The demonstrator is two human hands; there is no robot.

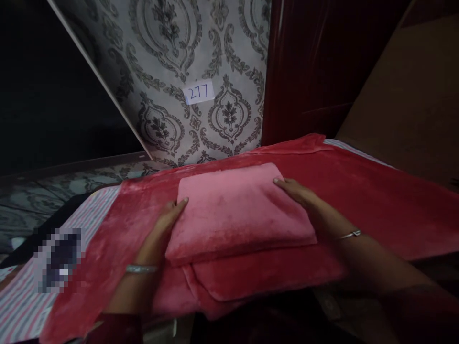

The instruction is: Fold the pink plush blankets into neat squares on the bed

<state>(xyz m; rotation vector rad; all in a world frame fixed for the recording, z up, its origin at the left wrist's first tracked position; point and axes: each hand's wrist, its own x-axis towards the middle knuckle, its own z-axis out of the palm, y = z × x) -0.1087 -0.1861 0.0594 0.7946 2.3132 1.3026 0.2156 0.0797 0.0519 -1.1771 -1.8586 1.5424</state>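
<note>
While left grip point(174, 210) and right grip point(294, 189) hold, folded cloth point(229, 208) lies between.

Folded cloth point(229, 210) over blanket point(376, 205), wall point(161, 129) behind

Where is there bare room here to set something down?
The red cloth lies bare right of the right hand; a narrower patch separates the left hand from the striped fabric. Crowded: the middle, where both hands hold the folded pink cloth.

1. Ahead of you, grey damask-patterned wallpaper point(229, 45) carries a paper slip point(199, 92) marked 277.
2. To your left stands a large black panel point(57, 81).
3. To your right, a glossy dark-red panel point(311, 62), then a brown surface point(412, 91).
4. The light around you is dim.
</note>
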